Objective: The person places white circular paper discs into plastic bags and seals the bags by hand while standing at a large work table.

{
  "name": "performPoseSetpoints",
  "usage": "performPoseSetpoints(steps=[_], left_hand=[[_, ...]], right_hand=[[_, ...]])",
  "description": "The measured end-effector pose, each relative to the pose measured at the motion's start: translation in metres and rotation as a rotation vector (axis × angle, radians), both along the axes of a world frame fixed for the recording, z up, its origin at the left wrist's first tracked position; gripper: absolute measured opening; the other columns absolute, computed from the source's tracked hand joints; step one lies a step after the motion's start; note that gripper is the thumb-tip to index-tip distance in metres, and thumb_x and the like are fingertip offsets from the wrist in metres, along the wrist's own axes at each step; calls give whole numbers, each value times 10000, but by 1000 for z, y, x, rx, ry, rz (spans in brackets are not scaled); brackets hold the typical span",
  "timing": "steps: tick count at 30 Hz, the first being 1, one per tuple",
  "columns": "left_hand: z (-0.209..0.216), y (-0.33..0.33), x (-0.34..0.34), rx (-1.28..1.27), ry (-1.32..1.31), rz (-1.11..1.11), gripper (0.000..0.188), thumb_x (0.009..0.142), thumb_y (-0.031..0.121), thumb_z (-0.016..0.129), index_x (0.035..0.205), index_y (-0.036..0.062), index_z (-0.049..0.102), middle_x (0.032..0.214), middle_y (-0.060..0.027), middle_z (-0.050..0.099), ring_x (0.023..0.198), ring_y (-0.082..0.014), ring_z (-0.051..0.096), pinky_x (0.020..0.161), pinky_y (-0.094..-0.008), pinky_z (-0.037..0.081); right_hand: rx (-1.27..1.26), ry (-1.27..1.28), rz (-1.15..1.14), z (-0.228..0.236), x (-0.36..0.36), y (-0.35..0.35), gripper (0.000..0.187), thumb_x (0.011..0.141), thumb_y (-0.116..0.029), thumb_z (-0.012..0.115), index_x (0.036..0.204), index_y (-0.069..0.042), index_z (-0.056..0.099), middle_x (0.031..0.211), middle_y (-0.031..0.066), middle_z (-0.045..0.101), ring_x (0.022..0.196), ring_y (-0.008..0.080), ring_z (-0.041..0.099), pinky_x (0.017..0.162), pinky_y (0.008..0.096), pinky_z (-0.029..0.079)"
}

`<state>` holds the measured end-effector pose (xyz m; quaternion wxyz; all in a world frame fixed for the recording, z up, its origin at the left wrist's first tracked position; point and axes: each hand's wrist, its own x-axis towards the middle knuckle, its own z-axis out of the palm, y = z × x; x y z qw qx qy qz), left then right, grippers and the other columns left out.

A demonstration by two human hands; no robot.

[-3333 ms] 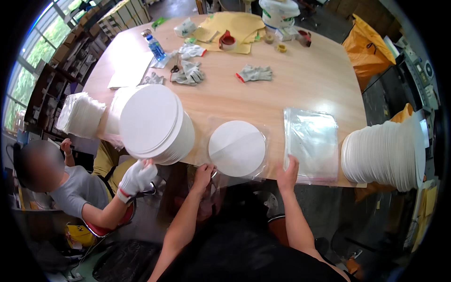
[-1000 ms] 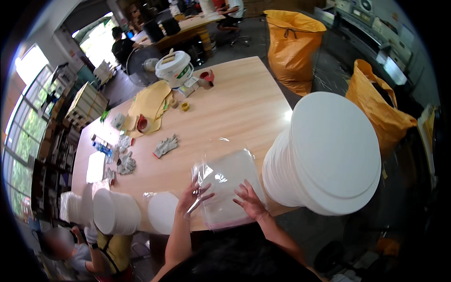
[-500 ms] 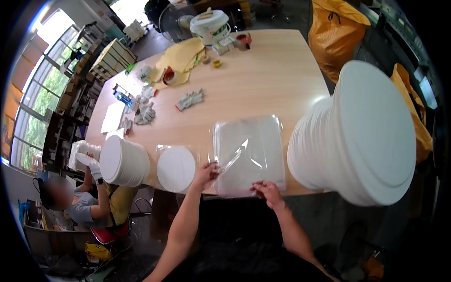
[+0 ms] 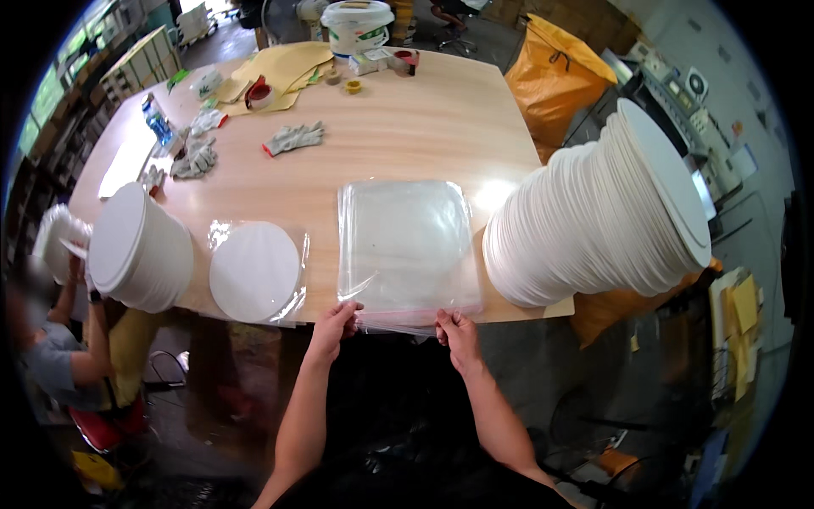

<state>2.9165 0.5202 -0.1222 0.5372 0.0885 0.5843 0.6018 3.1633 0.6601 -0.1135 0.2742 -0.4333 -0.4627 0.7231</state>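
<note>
Fingers (image 4: 348, 310) in narrow pinches at the near edge of the bench (image 4: 407, 140): left hand (image 4: 336, 330) and right hand (image 4: 459, 336) on opposite ends of the pink-tinged lip of clear bags (image 4: 405, 242), number of layers caught impossible to tell. Stack flat at mid near edge, loose film just past. Likeliest mishap: several sheets lifted as one, cling between thin films to blame; or a creased lip and skewed pile from an uneven pull. Left along the same edge, a white disc (image 4: 254, 271) on or inside a clear bag, overhanging film easily snagged by a passing forearm. At the near right corner, a tall stack of discs (image 4: 585, 225), liable to topple if bumped by an elbow. At the near left, a shorter stack (image 4: 146, 248), close by a co-worker (image 4: 59, 356). Farther off, a grey glove (image 4: 294, 138); at the far edge, a white bucket (image 4: 356, 32).
</note>
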Motion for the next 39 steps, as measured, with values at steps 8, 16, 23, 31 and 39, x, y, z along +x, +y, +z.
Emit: performPoseSetpoints(steps=[8,16,23,31,39], left_hand=[[-5,-18,16,250,1,200,460,960,77,633,1400,16,517,1073,-100,698,858,-136,656,721,-254,505],[8,-19,0,138,821,42,493,917,23,686,1395,92,584,882,-13,586,752,-104,575,707,-258,477],[17,-7,2,-4,1199,166,134,949,181,681,1011,89,756,779,-106,599,703,-263,600,663,-364,470],[3,-3,14,73,1106,115,186,883,86,747,1059,33,723,847,-94,659,720,-193,608,653,-323,478],[2,-15,15,-124,1282,-192,403,864,254,749,1249,151,684,929,-120,682,804,-308,653,766,-407,535]], right_hand=[[-23,10,146,-10,19,-6,305,964,-326,713,781,-98,628,692,-25,588,552,31,462,505,197,359],[-11,7,245,-11,13,-2,238,934,-283,752,842,-84,659,694,-37,578,567,35,467,517,210,364],[119,-158,11,-20,13,-1,319,998,-318,645,838,-46,687,607,-25,556,546,62,497,513,231,393],[266,-494,44,-23,12,10,485,979,-436,616,731,-25,682,585,49,608,563,150,600,528,312,455],[585,-934,-20,-11,7,3,453,918,-482,615,811,-58,735,761,214,688,760,440,677,674,519,528]])
